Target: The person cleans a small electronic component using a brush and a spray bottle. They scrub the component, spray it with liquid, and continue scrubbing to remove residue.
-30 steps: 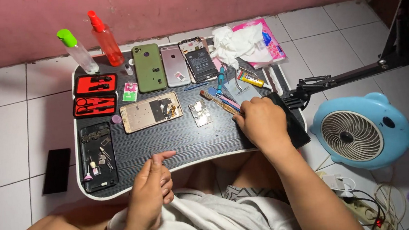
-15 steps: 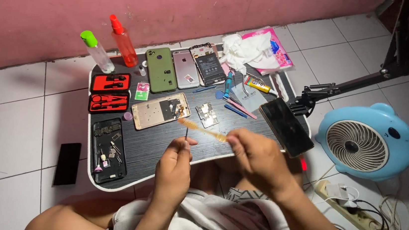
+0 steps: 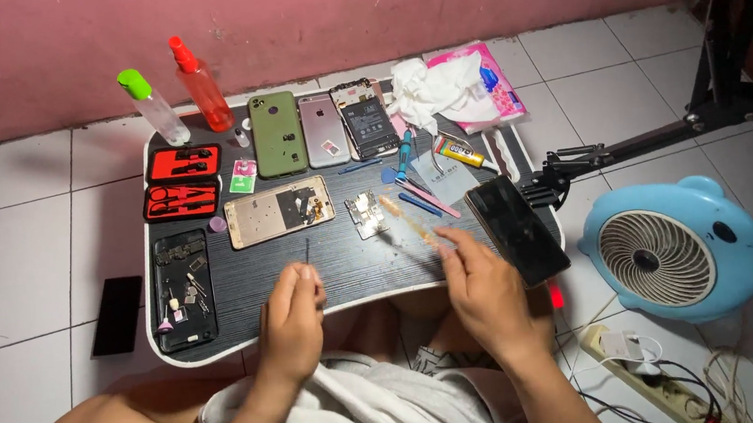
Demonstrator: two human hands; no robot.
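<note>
A thin dark pin-like tool (image 3: 308, 251) is pinched upright in the grip of the left hand (image 3: 293, 321), the fingers being clenched around its lower end at the near edge of the counter (image 3: 355, 273). A long translucent, yellowish brush-like tool (image 3: 411, 223) is grasped at its near end by the right hand (image 3: 486, 295), the shaft being pointed toward eleven o'clock and laid low over the counter. Its far tip is seen just beside a small circuit board (image 3: 365, 214), which lies at twelve o'clock from the gap between the hands.

At nine o'clock from that board an opened gold phone frame (image 3: 280, 212) is laid flat. At three o'clock from the right hand a black phone (image 3: 516, 229) is placed face up at the counter's edge. Farther off, toward twelve o'clock, a green phone back (image 3: 277, 134), a silver phone back (image 3: 324, 130) and an opened phone with a dark battery (image 3: 365, 118) are lined side by side. A red tool case (image 3: 182, 182) is lying open at ten o'clock, with a black tray of small parts (image 3: 183, 290) below it at nine o'clock from the left hand. Two spray bottles, one green-capped (image 3: 152, 107) and one red (image 3: 200, 85), stand at the far edge. A blue fan (image 3: 677, 250) sits on the floor, well apart at three o'clock.
</note>
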